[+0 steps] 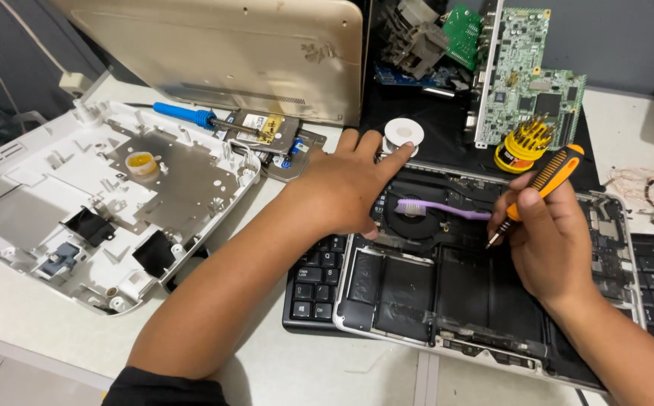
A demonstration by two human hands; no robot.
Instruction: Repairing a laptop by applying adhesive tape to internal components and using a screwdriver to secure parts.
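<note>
Right-hand fingers [526, 197] wrapped around an orange-and-black screwdriver [545, 183], tip angled down and left into the opened laptop [485, 301], just at the end of a purple toothbrush [440, 208]. Left-hand fingers [396, 154] spread flat, gripping nothing, pressing on the upper left corner of the laptop chassis, one fingertip touching a small white solder spool [402, 134]. Right hand [549, 233] poised above the board area right of the round fan [413, 218]; left hand [346, 188] steadying beside that fan. Judging by the look of things, well into disassembly: bottom cover already off, black battery cells [410, 289] and fan laid bare, toothbrush lying across the fan, yet battery, fan and board all still seated in the shell, so removal of inner parts apparently not finished. Under the laptop, a black keyboard [312, 289] on the pale bench [282, 361]. Further out: a yellow bit holder [522, 146] near green circuit boards [526, 71], a blue-handled soldering iron [192, 115], a stripped white plastic casing [94, 195] with metal plate at left, a beige lid [229, 53] propped behind.
</note>
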